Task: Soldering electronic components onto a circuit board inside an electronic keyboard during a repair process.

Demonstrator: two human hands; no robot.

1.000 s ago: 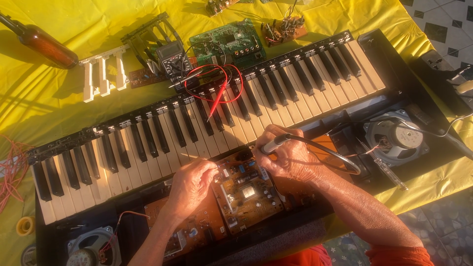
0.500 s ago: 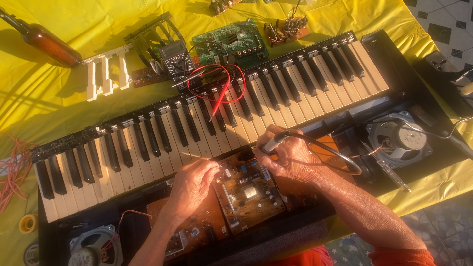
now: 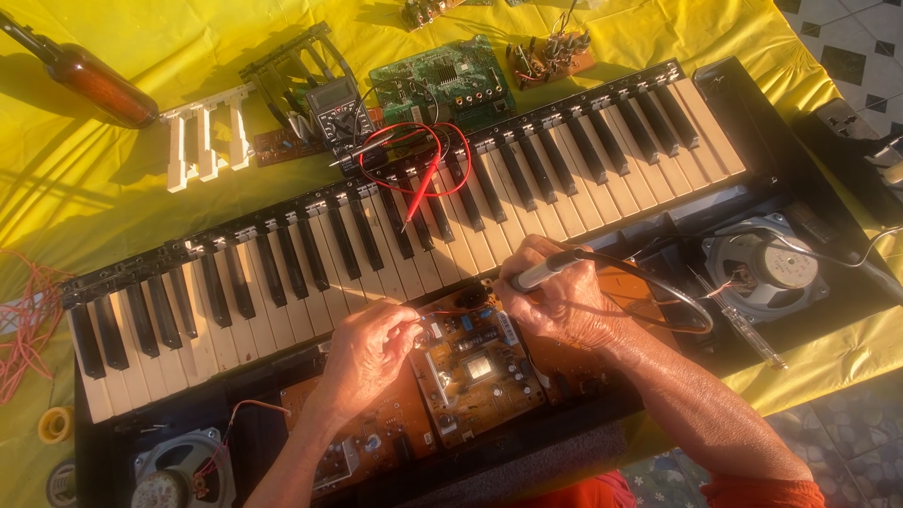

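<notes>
An opened electronic keyboard (image 3: 282,273) lies on a yellow cloth. Below its keys sits a brown circuit board (image 3: 475,367). My right hand (image 3: 555,296) grips a soldering iron (image 3: 546,271) with a black cord, its tip hidden near the board's upper edge. My left hand (image 3: 367,353) rests at the board's left edge and pinches a thin solder wire (image 3: 442,313) stretched toward the iron.
A multimeter (image 3: 339,108) with red leads (image 3: 419,165) lies on the keys by a green circuit board (image 3: 442,80). Loose white keys (image 3: 202,141), a screwdriver (image 3: 89,80), two speakers (image 3: 767,268) (image 3: 179,470), red wires (image 3: 28,329), a tape roll (image 3: 55,423) and a test pen (image 3: 743,325) surround it.
Both hands stay at the brown board. The view has shifted slightly; the hands have barely moved.
</notes>
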